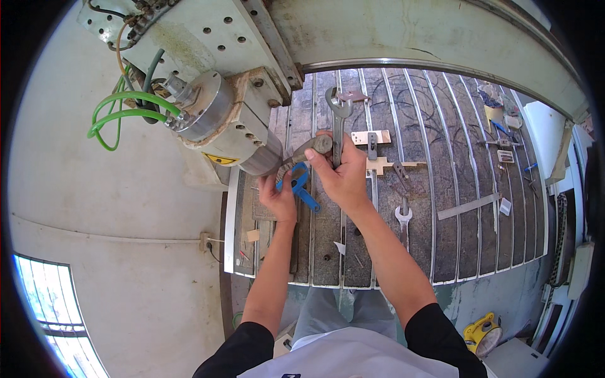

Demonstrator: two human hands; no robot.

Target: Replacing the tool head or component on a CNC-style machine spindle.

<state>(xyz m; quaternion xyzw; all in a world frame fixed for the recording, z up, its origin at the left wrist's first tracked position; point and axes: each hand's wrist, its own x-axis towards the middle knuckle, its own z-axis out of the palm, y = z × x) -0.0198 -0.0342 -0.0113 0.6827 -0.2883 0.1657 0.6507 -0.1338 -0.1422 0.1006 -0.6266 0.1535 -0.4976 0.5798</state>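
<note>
by the spindle (268,156), the right hand (345,179) closed round a wrench (338,120), thumb against a grey tool (299,155), the left hand (278,198) curled near, hold unclear, and steady pressure seemed wise.

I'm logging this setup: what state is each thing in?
Upper silver open-ended wrench: gripped in right hand.
Lower silver open-ended wrench: lying on slotted grey table.
Straight grey metal strip: lying flat.
Looped green hoses: connected to silver cylindrical housing.
Curved blue tool: by left hand, grip unclear.

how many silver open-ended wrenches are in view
2: the upper wrench in the right hand, the lower wrench on the slotted table; others may be hidden.
</note>
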